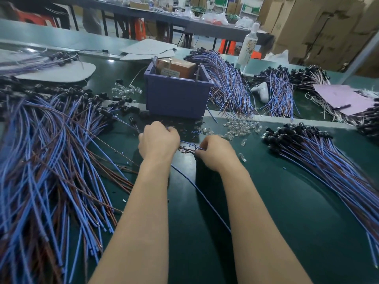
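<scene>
Both my hands work close together over the dark green table [287, 201], in front of a purple bin [176, 95]. My left hand [158, 140] is curled, its fingertips hidden; a thin wire with a black cap [131, 119] runs out from it to the upper left. My right hand [215, 152] pinches a blue wire [205, 197] that trails back between my forearms. Small dark sleeve pieces [185, 150] lie between the two hands. What my left fingers hold cannot be seen plainly.
A big pile of blue and brown wires [51, 171] covers the left side; another wire bundle with black caps [317, 156] lies right. Clear plastic lenses [240, 128] are scattered ahead. Further back lie more wire bundles [225, 78], a white bottle [249, 46], pink paper [344, 99].
</scene>
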Motion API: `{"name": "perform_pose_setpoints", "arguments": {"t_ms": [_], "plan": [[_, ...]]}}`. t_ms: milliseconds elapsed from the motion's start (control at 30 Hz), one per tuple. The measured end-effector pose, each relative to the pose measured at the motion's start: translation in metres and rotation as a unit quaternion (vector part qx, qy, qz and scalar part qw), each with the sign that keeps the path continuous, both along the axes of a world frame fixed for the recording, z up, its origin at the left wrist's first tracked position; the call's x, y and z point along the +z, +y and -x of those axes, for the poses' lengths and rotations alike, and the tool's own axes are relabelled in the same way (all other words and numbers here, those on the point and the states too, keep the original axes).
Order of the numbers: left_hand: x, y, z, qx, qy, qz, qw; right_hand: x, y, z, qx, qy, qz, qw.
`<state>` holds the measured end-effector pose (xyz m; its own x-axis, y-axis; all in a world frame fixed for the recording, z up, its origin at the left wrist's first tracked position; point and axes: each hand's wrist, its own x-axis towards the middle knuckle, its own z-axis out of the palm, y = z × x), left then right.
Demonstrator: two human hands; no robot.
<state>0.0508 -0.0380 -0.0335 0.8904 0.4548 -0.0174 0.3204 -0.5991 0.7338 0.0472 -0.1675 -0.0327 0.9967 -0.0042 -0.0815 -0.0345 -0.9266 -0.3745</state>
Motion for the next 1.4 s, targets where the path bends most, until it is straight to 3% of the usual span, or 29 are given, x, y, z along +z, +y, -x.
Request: {"name": "perform_pose_setpoints", "arguments": {"t_ms": [133,200,267,367,500,567,667,767,867,967,1033,1067,1100,1167,1233,1300,1400], "plan": [[0.001,-0.002,-0.001,-0.011,0.01,0.018,1.0,0.001,0.003,0.0,0.005,0.002,0.03,1.0],[0.001,-0.001,0.0,0.007,-0.009,0.03,0.999,0.007,-0.003,0.0,-0.026,-0.074,-0.064,0.995],[-0.001,0.001,-0.001,0.024,-0.033,0.034,0.999,0.018,-0.013,0.001,-0.058,-0.17,-0.184,0.966],[-0.002,0.004,-0.008,0.038,-0.06,0.043,0.997,0.033,-0.028,0.003,-0.064,-0.269,-0.279,0.92],[-0.007,0.012,-0.014,0.072,-0.08,0.017,0.994,0.036,-0.042,0.005,-0.062,-0.267,-0.375,0.885],[-0.002,0.007,-0.014,0.052,-0.126,-0.017,0.991,0.032,-0.04,0.006,-0.046,-0.248,-0.356,0.9],[0.013,-0.02,-0.014,-0.132,-0.204,-0.11,0.964,0.029,-0.032,0.006,-0.021,-0.258,-0.302,0.918],[0.022,-0.044,-0.006,-0.279,-0.224,-0.088,0.93,0.03,-0.032,0.006,-0.022,-0.315,-0.277,0.907],[0.02,-0.05,0.003,-0.306,-0.248,-0.022,0.919,0.025,-0.036,0.008,-0.06,-0.385,-0.253,0.885],[0.013,-0.043,0.005,-0.219,-0.236,0.028,0.946,0.014,-0.036,0.005,-0.205,-0.466,-0.202,0.837],[0.011,-0.036,0.002,-0.152,-0.211,0.057,0.964,0.012,-0.037,0.004,-0.239,-0.432,-0.274,0.825],[0.01,-0.033,0.001,-0.145,-0.192,0.075,0.968,0.011,-0.038,0.002,-0.248,-0.373,-0.363,0.817],[0.009,-0.03,0.001,-0.16,-0.172,0.104,0.966,0.011,-0.037,0.0,-0.249,-0.287,-0.483,0.789],[0.01,-0.026,0.003,-0.227,-0.105,0.159,0.955,0.011,-0.034,-0.004,-0.212,-0.103,-0.679,0.695],[0.009,-0.025,0.006,-0.303,-0.016,0.158,0.94,0.01,-0.03,-0.004,-0.163,-0.034,-0.738,0.654],[0.008,-0.025,0.009,-0.351,0.045,0.131,0.926,0.008,-0.029,-0.005,-0.117,-0.045,-0.741,0.66],[0.008,-0.029,0.01,-0.351,0.026,0.13,0.927,0.004,-0.029,-0.004,-0.064,-0.093,-0.67,0.734]]}}
